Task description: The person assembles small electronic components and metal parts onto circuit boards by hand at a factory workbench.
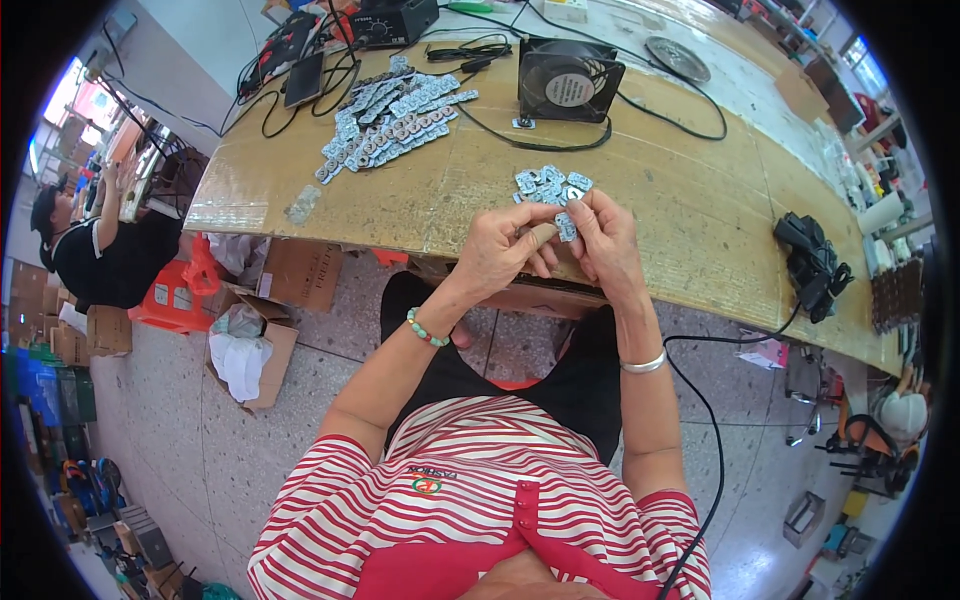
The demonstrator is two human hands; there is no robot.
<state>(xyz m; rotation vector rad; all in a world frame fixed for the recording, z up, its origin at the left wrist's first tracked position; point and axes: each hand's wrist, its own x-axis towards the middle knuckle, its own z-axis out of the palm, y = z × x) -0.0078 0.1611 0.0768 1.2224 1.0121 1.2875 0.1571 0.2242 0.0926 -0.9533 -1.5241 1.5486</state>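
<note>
In front of me, over the table's near edge, my left hand (505, 245) and my right hand (610, 245) meet with bent fingers. Pinched between their fingertips is a small pale-blue circuit board (566, 228), partly covered by the fingers. Just beyond my fingers lies a small heap of similar pieces (545, 184). Farther off to the left, a larger pile of pale-blue board strips (395, 118) with round parts along them is spread on the table.
A black square fan (568, 82) stands upright on the cardboard-covered table (700, 190), its cable trailing. At the back are a black control box (392, 22), a phone (304, 80) and a round metal dish (678, 60). Black adapters (812, 262) lie right. Another person (110, 245) sits far left.
</note>
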